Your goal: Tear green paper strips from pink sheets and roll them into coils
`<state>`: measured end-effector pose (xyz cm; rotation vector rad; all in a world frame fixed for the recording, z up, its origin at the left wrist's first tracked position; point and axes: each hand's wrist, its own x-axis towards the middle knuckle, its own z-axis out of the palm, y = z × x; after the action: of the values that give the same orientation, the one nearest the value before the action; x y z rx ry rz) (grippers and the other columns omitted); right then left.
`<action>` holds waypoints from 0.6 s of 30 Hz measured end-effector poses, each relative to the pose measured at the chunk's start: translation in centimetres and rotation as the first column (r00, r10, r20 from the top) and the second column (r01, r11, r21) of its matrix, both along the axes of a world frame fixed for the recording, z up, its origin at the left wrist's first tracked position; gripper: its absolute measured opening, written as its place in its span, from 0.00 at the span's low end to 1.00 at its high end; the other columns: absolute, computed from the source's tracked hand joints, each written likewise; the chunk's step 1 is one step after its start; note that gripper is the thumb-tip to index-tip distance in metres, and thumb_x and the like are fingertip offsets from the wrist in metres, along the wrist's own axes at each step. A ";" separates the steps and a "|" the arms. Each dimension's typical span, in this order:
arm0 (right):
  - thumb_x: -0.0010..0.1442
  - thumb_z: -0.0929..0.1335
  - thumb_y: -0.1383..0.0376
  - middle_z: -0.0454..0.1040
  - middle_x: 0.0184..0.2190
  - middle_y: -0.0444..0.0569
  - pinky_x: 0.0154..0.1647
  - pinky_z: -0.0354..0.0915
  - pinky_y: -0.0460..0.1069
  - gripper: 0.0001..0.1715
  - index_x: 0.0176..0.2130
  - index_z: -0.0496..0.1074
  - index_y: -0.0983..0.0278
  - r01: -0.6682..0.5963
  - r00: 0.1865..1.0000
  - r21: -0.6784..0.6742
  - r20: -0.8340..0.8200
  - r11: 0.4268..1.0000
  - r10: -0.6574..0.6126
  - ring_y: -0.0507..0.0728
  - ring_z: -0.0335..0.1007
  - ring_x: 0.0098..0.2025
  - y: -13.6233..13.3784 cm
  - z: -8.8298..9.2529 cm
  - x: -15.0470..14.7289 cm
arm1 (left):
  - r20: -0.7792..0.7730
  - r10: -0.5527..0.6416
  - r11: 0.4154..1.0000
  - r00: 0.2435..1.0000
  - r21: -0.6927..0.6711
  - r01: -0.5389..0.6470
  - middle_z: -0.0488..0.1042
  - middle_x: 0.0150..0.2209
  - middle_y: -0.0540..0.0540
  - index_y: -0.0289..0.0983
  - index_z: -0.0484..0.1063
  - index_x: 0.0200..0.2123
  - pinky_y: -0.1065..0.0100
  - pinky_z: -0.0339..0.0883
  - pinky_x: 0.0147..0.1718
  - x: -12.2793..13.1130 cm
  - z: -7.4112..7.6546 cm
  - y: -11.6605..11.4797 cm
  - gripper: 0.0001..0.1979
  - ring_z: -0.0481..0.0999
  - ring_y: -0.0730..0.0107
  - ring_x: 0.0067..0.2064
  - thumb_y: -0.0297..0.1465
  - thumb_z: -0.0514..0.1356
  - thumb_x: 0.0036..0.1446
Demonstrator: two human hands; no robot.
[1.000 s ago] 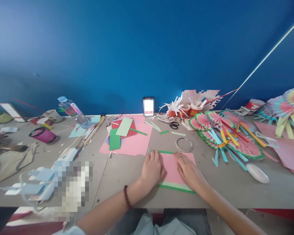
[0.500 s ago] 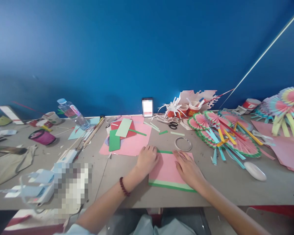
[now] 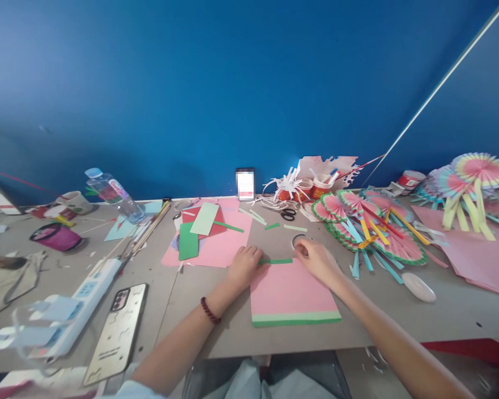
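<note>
We are resting our left hand (image 3: 244,266), fingers close together, at the far left corner of the pink sheet (image 3: 293,291), which is lying between our forearms. Just beyond its far edge, our right hand (image 3: 319,259) is bending its fingers over the pale ring (image 3: 300,236); we cannot tell whether they are gripping.

Covered corners and cropped edges around the pink sheet (image 3: 293,291).
Taking the sheet as clock centre, the left hand (image 3: 245,267) hides its 10 o'clock corner, the right hand (image 3: 318,260) its 2 o'clock corner and, at 12, the ring's (image 3: 301,236) lower part; any grip on it cannot be told. At 11 the upright phone's (image 3: 245,184) screen is pixelated. The frame crops brush (image 3: 4,262) at 9, paper fans (image 3: 482,166) at 2, right forearm (image 3: 411,349) at 4.
</note>
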<state>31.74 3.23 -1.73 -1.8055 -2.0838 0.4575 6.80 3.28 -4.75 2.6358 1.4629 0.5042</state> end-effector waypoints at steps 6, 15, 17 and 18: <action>0.61 0.70 0.64 0.82 0.41 0.54 0.42 0.64 0.50 0.03 0.35 0.74 0.61 0.076 0.971 0.014 0.226 0.997 -0.077 0.62 0.77 0.45 2.6 -0.2 -0.6 | 0.199 0.053 0.995 0.979 -0.099 -0.034 0.77 0.36 0.46 0.39 0.73 0.31 0.64 0.66 0.38 -0.2 0.0 -0.2 0.05 0.76 0.62 0.39 0.29 0.67 0.58; 0.60 0.64 0.62 0.80 0.29 0.48 0.34 0.62 0.50 0.04 0.35 0.68 0.58 0.165 0.969 0.112 -0.206 0.980 -0.140 0.60 0.77 0.33 2.8 -2.8 0.6 | 0.431 0.194 0.949 0.881 -0.309 -0.058 0.81 0.34 0.49 0.40 0.76 0.34 0.66 0.72 0.38 -0.9 -0.3 0.4 0.03 0.80 0.64 0.38 0.26 0.64 0.57; 0.61 0.63 0.60 0.80 0.29 0.48 0.34 0.62 0.50 0.05 0.36 0.67 0.58 0.174 0.953 0.110 -0.271 0.979 -0.139 0.60 0.77 0.32 2.9 -2.7 0.8 | 0.484 0.208 0.944 0.850 -0.328 -0.044 0.82 0.36 0.49 0.41 0.77 0.38 0.66 0.74 0.41 -1.1 -0.4 0.6 0.06 0.82 0.64 0.39 0.26 0.63 0.57; 0.60 0.63 0.60 0.80 0.29 0.48 0.34 0.63 0.50 0.06 0.36 0.68 0.58 0.168 0.950 0.112 -0.285 0.980 -0.130 0.61 0.78 0.32 2.9 -2.7 0.8 | 0.508 0.215 0.942 0.834 -0.332 -0.041 0.82 0.36 0.49 0.41 0.77 0.41 0.66 0.74 0.42 -1.3 -0.4 0.7 0.08 0.82 0.65 0.40 0.26 0.62 0.57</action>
<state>32.49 6.13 -4.41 -1.6971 -1.7338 0.4849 5.53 3.99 -5.18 1.9383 1.3931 0.8647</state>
